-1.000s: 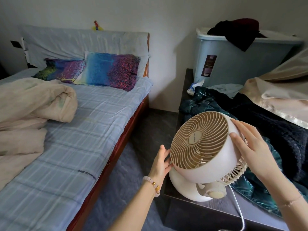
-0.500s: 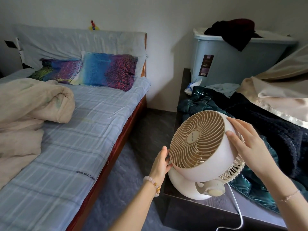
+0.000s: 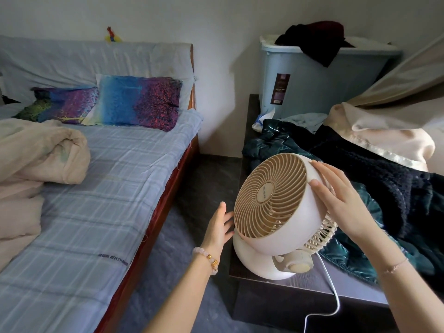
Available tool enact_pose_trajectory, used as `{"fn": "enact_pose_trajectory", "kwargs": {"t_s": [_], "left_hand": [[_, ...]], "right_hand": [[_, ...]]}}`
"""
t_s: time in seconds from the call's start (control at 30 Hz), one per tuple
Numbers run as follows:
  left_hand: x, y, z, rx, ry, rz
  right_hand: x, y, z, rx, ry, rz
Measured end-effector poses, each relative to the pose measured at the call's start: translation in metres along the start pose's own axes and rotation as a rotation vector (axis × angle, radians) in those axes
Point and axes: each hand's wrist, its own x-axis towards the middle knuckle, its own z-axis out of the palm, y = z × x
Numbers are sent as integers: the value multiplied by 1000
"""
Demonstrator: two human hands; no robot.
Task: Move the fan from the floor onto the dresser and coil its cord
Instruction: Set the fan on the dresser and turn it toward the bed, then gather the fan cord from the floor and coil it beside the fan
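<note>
Dresser [image 3: 310,283] crowded: dark clothes [image 3: 374,164] over most of the top, bare strip only at the near left corner. Fan [image 3: 276,212] now standing on that corner, base close to the edge, grille aimed toward the bed [image 3: 108,188]. Head turned a bit further left than a second ago, base in roughly the same spot. Placement looks done.

Right hand [image 3: 346,203] flat on the housing, fingers spread, steadying rather than gripping. Left hand [image 3: 219,228] open, fingers touching or just off the grille rim, holding nothing; looser than a second ago.

Cord [image 3: 332,292] trailing off the front edge, hanging slack, uncoiled. Coiling step untouched. Risk: tug on cord could pull fan off edge.
</note>
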Motion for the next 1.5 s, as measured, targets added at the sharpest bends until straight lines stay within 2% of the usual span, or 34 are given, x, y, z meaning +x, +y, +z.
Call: {"fn": "enact_pose_trajectory", "kwargs": {"t_s": [0.1, 0.2, 0.3, 0.47, 0.63, 0.73, 0.8, 0.87, 0.97, 1.07, 1.37, 1.5], "left_hand": [[-4, 16, 8, 134, 36, 219], [-8, 31, 20, 117, -44, 390], [-9, 38, 33, 98, -91, 456], [-8, 36, 44, 87, -88, 416], [-12, 35, 47, 90, -94, 419], [-30, 31, 53, 221, -75, 639], [-46, 25, 63, 282, -168, 809], [-63, 15, 72, 335, -376, 872], [-82, -4, 81, 407, -757, 782], [-93, -26, 87, 427, -952, 530], [-139, -117, 97, 454, -1126, 94], [-155, -162, 92, 554, -1144, -24]], "right_hand": [[-2, -3, 0, 114, 104, 24], [-5, -10, -1, 291, 281, 10], [-13, -13, -5, 457, 377, 47], [-36, -2, -13, 659, 409, 194], [-70, 8, -14, 665, 453, 313], [-97, 9, -13, 671, 561, 375], [-117, 6, -10, 660, 653, 414], [-141, 2, -3, 649, 773, 468], [-186, -9, 12, 655, 935, 514], [-237, -21, 25, 625, 1054, 575], [-408, -45, 68, 596, 1403, 876], [-449, -28, 94, 645, 1451, 977]]}}
